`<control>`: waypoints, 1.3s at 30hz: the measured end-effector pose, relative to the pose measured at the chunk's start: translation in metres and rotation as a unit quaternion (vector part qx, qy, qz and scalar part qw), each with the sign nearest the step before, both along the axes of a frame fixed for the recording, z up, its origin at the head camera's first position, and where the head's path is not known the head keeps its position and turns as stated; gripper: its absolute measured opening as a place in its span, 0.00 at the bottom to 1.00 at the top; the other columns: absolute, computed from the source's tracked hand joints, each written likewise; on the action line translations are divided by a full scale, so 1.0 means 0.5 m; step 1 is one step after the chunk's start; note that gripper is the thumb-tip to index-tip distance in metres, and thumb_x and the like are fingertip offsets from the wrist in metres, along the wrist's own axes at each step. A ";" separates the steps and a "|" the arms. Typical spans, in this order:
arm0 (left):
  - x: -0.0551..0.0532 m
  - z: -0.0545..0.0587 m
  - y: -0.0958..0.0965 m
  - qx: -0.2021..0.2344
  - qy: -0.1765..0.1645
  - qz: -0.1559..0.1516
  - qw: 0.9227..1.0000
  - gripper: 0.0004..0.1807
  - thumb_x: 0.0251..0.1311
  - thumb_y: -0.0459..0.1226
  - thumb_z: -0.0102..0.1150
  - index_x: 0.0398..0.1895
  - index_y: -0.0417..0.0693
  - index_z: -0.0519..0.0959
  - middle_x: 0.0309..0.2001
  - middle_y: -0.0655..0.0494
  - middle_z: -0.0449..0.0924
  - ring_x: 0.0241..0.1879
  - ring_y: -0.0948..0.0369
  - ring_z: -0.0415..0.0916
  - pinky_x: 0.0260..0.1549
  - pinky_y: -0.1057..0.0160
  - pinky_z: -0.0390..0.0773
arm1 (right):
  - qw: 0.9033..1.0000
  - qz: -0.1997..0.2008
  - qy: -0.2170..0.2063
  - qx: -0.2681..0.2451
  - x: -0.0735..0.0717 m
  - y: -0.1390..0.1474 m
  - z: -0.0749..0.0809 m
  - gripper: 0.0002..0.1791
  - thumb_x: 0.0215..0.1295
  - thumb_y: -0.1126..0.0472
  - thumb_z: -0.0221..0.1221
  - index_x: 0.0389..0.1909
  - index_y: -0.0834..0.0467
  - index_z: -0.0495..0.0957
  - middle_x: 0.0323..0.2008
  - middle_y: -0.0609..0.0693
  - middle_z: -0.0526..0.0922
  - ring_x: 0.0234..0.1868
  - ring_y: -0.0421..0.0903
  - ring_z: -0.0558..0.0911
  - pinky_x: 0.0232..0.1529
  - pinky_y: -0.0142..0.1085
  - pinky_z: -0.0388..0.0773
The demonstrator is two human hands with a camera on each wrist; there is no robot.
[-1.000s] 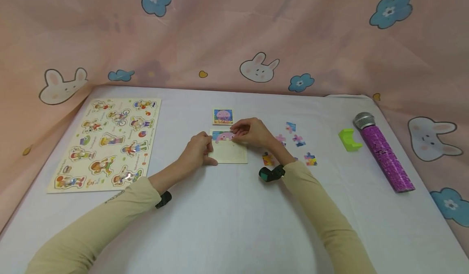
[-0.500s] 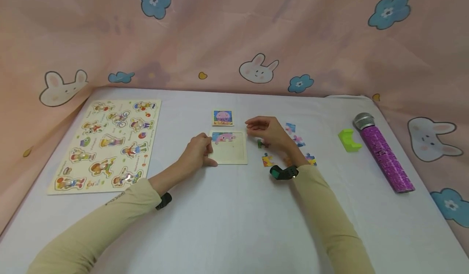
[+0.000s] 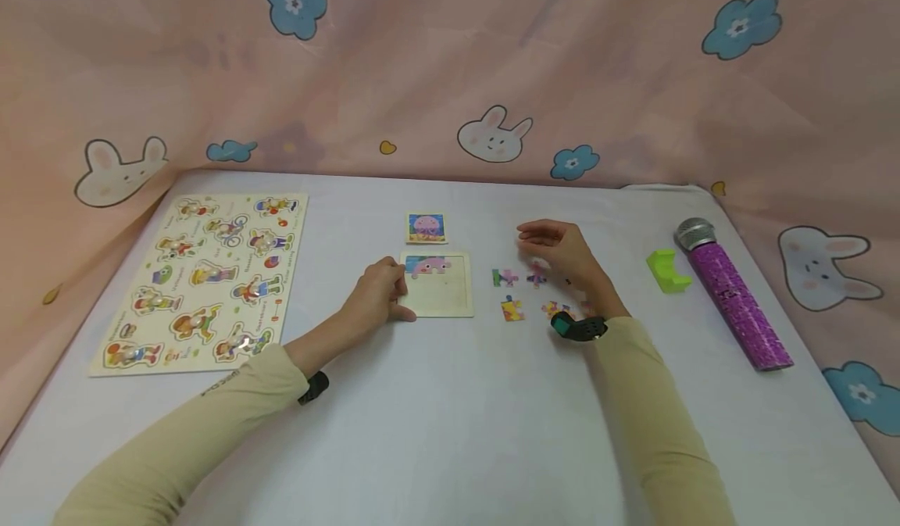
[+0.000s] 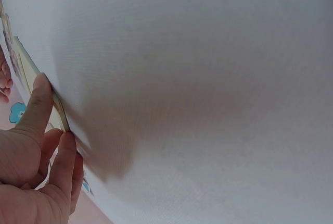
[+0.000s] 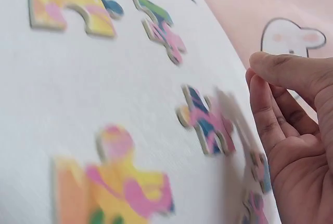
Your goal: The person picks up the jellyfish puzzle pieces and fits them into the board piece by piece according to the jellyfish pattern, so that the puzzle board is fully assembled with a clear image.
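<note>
The puzzle tray point(image 3: 437, 295) lies on the white cloth point(image 3: 450, 416) at the middle of the table, pale and mostly bare inside its rim. In its far left part sits a joined strip point(image 3: 427, 266) showing a pink face against blue. The left hand point(image 3: 373, 299) grips the near left corner of the tray: the left wrist view shows the thumb and the bent fingers set against its edges.

The right hand point(image 3: 562, 248) is well apart from the left, raised over the loose puzzle pieces to the right of the tray. Its fingers are loosely bent and the thumb tip is close to the index fingertip; whether the two tips touch, I cannot tell. Below it lie a green-and-pink piece point(image 3: 505, 277), a blue-and-pink piece point(image 5: 205, 122), a yellow piece point(image 3: 512, 309) and a yellow-and-pink piece point(image 5: 125, 182). More pieces are partly hidden by the hand and wrist.

Just beyond the tray is a small octopus picture point(image 3: 426, 227). Farther left lies a large board point(image 3: 204, 298) with cartoon figures; to the right are a bright green block point(image 3: 664, 272) and, near it, a glittery purple microphone point(image 3: 738, 303). A pink curtain point(image 3: 394, 57) with rabbits and blue flowers hangs behind the table.
</note>
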State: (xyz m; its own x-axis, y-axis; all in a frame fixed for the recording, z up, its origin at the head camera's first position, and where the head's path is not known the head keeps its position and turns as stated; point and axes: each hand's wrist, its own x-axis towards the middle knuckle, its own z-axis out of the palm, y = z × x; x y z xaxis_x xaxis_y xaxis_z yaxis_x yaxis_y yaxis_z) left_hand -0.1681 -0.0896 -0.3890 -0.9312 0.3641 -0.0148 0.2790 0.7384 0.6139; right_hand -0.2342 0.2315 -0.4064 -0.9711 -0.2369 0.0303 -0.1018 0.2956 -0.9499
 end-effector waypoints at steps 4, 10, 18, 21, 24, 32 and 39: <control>-0.001 -0.002 -0.001 0.007 -0.004 -0.002 1.000 0.20 0.36 0.33 0.79 0.26 0.36 0.74 0.32 0.48 0.71 0.30 0.56 0.68 0.31 0.63 0.71 | 1.000 -0.005 0.015 -0.023 0.000 0.037 -0.002 0.20 0.62 0.70 0.61 0.54 0.74 0.73 0.46 0.61 0.80 0.40 0.38 0.81 0.43 0.25 0.76; 0.001 0.000 -0.001 0.007 0.003 -0.004 1.000 0.20 0.35 0.34 0.79 0.25 0.36 0.75 0.31 0.48 0.71 0.30 0.56 0.68 0.31 0.63 0.70 | 0.999 -0.029 0.035 0.011 0.004 0.081 0.007 0.20 0.62 0.68 0.62 0.53 0.73 0.73 0.45 0.61 0.80 0.40 0.38 0.80 0.44 0.24 0.74; 0.001 0.001 0.000 0.005 -0.002 -0.003 1.000 0.20 0.36 0.33 0.79 0.26 0.36 0.75 0.31 0.48 0.71 0.30 0.56 0.68 0.31 0.64 0.70 | 0.993 -0.039 0.005 0.109 0.009 0.119 0.017 0.21 0.61 0.69 0.63 0.55 0.70 0.74 0.50 0.66 0.79 0.40 0.36 0.78 0.42 0.21 0.73; 0.001 0.001 0.000 0.007 -0.005 -0.003 1.000 0.20 0.36 0.33 0.79 0.26 0.36 0.75 0.31 0.48 0.70 0.30 0.56 0.68 0.31 0.64 0.70 | 0.991 -0.036 -0.018 0.131 0.007 0.124 0.017 0.23 0.60 0.67 0.64 0.56 0.68 0.74 0.51 0.66 0.78 0.38 0.34 0.78 0.41 0.21 0.73; 0.000 0.002 0.000 0.008 -0.006 -0.002 1.000 0.19 0.37 0.33 0.79 0.26 0.36 0.75 0.31 0.48 0.71 0.30 0.56 0.68 0.31 0.64 0.70 | 0.989 -0.033 -0.023 0.142 0.004 0.125 0.015 0.23 0.60 0.66 0.65 0.56 0.67 0.75 0.52 0.66 0.78 0.38 0.34 0.77 0.41 0.21 0.73; -0.001 0.003 -0.001 0.008 -0.012 0.000 1.000 0.19 0.37 0.33 0.79 0.26 0.36 0.75 0.32 0.48 0.71 0.31 0.55 0.68 0.32 0.63 0.71 | 0.988 -0.033 -0.009 0.150 0.000 0.126 0.011 0.21 0.60 0.65 0.64 0.54 0.67 0.76 0.49 0.65 0.79 0.37 0.37 0.77 0.41 0.20 0.72; -0.001 0.001 -0.001 0.013 -0.022 0.004 1.000 0.19 0.38 0.33 0.78 0.27 0.36 0.75 0.33 0.48 0.71 0.32 0.55 0.68 0.33 0.63 0.70 | 0.989 -0.051 -0.013 0.140 -0.004 0.131 0.008 0.21 0.60 0.66 0.65 0.54 0.66 0.76 0.50 0.63 0.80 0.39 0.32 0.81 0.45 0.20 0.72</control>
